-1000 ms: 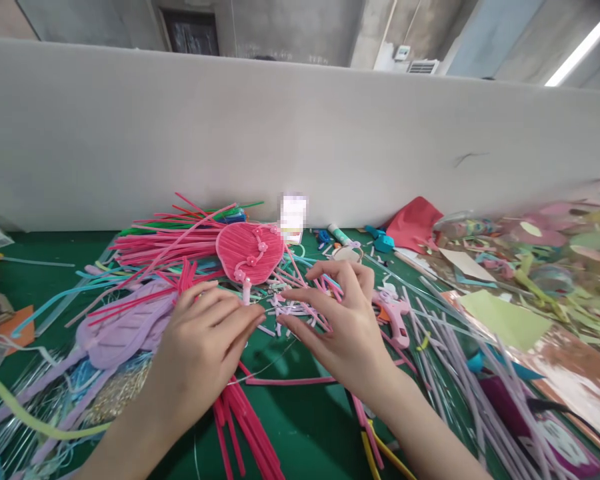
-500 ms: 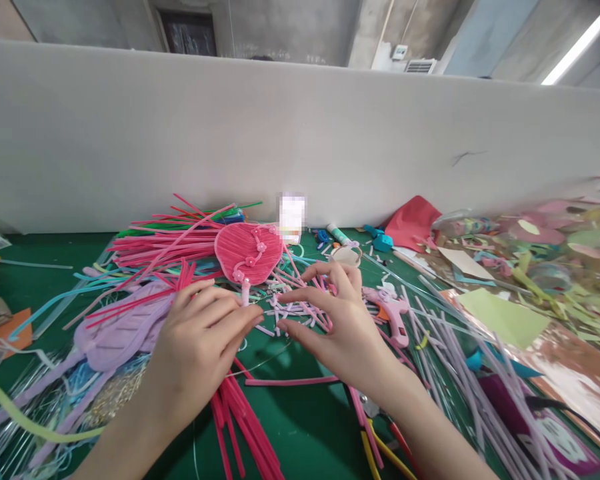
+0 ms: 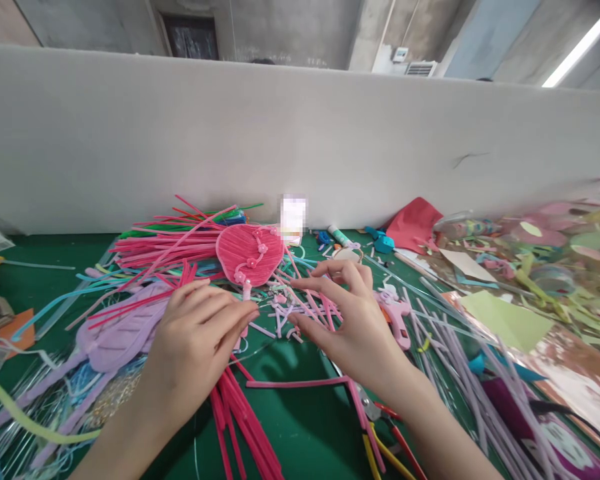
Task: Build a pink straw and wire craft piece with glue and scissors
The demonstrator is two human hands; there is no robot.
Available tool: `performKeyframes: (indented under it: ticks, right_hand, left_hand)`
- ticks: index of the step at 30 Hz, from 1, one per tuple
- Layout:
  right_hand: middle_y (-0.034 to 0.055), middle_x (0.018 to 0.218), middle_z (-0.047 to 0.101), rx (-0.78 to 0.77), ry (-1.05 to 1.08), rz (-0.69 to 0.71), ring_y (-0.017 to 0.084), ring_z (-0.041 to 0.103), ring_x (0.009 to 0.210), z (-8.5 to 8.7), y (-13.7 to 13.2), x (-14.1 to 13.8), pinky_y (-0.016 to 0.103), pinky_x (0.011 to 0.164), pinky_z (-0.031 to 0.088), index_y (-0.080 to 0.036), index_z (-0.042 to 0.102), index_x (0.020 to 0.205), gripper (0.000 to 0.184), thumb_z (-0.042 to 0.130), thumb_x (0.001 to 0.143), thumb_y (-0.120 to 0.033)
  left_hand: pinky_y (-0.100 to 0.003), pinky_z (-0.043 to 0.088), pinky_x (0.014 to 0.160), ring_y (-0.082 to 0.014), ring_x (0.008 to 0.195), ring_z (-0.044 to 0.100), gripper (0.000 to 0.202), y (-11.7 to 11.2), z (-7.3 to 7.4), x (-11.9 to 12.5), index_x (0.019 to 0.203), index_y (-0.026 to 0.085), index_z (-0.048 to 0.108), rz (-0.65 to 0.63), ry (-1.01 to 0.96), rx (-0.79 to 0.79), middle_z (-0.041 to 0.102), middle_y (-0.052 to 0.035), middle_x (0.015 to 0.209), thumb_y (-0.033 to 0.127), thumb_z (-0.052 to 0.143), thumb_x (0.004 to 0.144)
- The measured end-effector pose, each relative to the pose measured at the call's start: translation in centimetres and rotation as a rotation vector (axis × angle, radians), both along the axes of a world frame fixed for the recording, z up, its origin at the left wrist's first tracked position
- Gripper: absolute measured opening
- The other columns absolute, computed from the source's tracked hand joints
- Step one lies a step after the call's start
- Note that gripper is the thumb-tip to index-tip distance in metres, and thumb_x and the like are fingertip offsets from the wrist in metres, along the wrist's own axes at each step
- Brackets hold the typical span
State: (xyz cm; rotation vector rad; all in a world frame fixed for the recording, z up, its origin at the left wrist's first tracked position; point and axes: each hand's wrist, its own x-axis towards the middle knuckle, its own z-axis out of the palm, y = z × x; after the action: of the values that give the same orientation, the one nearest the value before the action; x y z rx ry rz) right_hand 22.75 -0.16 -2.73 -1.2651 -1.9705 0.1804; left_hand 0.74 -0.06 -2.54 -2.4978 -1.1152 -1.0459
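My left hand is closed, thumb and fingertips pressed together, below a pink fan-shaped piece trimmed with small flowers. A bit of pink shows under those fingertips, but what they hold I cannot make out. To the right, my right hand hovers with thumb and forefinger apart and nothing visible between them. Short lilac and pink pipe cleaner pieces lie scattered between and beyond the hands. A bundle of deep pink pipe cleaners lies below the left hand, and a single bent pink pipe cleaner lies nearby.
Pliers with red and yellow handles lie under my right forearm. A pink glue gun and lilac pipe cleaners are at right. Lilac leaf-shaped pieces lie at left. A white partition stands behind the green table.
My right hand has shifted slightly right, widening the gap between the hands. My left hand has moved slightly left and stays pinched. More of the pliers now shows.
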Motion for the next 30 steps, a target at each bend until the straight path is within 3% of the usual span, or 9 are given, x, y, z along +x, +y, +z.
performKeyframes:
  ticks: [6, 30]
  right_hand:
    - [0.0098, 0.107, 0.055, 0.042, 0.024, 0.026, 0.029, 0.045, 0.109, 0.03, -0.17, -0.45, 0.051, 0.096, 0.043, -0.023, 0.073, 0.099, 0.015, 0.069, 0.084, -0.023]
    - [0.0091, 0.103, 0.057, 0.101, 0.019, 0.003, 0.028, 0.049, 0.104, -0.30, 0.35, 0.06, 0.049, 0.092, 0.042, -0.022, 0.071, 0.092, 0.008, 0.069, 0.084, -0.020]
  left_hand:
    - [-0.041, 0.044, 0.087, -0.0193, 0.076, 0.063, 0.010, -0.02, 0.01, -0.06, 0.092, 0.018, 0.066, 0.001, 0.007, 0.013, 0.072, -0.0028, 0.080, 0.017, 0.056, 0.094]
    - [-0.038, 0.049, 0.086, -0.0182, 0.072, 0.064, 0.008, -0.09, 0.42, 0.11, 0.087, 0.019, 0.067, 0.070, -0.042, 0.049, 0.071, -0.0012, 0.077, 0.014, 0.062, 0.089]
